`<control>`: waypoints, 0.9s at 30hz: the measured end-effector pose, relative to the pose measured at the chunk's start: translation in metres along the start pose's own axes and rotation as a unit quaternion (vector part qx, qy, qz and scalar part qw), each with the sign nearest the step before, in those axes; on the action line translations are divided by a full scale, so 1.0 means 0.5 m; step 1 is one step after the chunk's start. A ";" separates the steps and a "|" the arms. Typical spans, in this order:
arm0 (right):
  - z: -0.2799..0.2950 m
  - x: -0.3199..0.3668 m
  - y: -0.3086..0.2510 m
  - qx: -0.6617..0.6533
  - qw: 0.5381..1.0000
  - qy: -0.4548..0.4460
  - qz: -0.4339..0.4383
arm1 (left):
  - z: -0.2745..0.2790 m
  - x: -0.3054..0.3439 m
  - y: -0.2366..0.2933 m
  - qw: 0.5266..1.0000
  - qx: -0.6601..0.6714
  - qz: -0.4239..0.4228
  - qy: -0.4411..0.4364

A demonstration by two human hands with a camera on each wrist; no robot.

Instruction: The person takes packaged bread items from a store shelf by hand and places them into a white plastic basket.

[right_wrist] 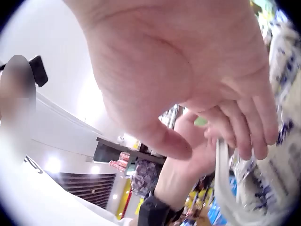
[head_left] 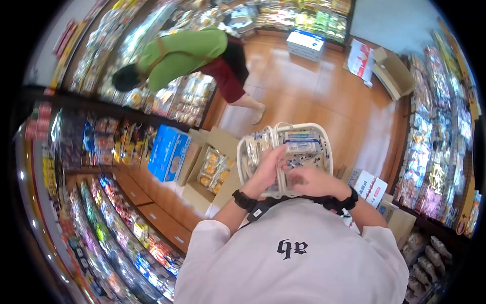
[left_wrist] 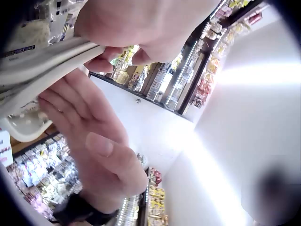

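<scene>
A white shopping basket [head_left: 330,157] hangs in front of my body, holding several clear plastic packs of food [head_left: 302,143] with blue-and-white print. My left hand [head_left: 268,169] grips the basket's handle [left_wrist: 51,66], its fingers curled round the white bars in the left wrist view. Over the basket's near right side is my right hand [head_left: 310,182], its palm and loosely bent fingers showing in the right wrist view [right_wrist: 188,80]. Nothing lies in its grasp. Black bands circle both wrists.
A person in a green shirt [head_left: 187,50] leans over the shelves at the far left. Cardboard boxes stand on the floor: an open one with packaged food [head_left: 195,190], a blue one [head_left: 168,152], and another open carton [head_left: 392,73]. Stocked shelves [head_left: 430,137] line both sides.
</scene>
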State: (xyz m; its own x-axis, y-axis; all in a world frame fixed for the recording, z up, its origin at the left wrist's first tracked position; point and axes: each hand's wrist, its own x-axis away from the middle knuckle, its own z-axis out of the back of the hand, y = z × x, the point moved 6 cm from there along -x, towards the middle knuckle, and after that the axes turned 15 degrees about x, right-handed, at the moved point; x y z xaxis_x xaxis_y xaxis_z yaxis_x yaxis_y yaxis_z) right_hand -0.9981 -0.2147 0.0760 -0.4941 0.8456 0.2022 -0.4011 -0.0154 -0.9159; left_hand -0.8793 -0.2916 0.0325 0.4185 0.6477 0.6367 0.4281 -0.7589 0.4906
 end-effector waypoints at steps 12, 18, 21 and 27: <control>0.682 -0.104 0.292 0.425 0.871 0.249 -0.001 | -0.424 -0.420 0.087 0.981 -0.166 -0.047 -0.090; 1.120 -0.206 0.384 0.061 0.974 0.181 -0.122 | -0.586 -0.705 0.248 0.991 -0.105 0.003 -0.082; 1.327 -0.248 0.393 -0.080 0.943 0.318 -0.057 | -0.699 -0.821 0.343 0.994 -0.072 0.000 -0.085; 1.621 -0.332 0.445 -0.353 0.845 0.391 -0.091 | -0.867 -1.039 0.519 0.995 -0.070 -0.040 -0.061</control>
State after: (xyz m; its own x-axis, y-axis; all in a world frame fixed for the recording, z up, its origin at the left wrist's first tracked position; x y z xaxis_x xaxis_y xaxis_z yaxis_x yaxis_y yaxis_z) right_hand -1.6305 -0.7912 0.1198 0.2986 0.8976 0.3244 0.2805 0.2424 -0.9288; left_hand -1.3328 -0.8545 0.0869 0.4860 0.7031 0.5191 0.3521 -0.7011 0.6200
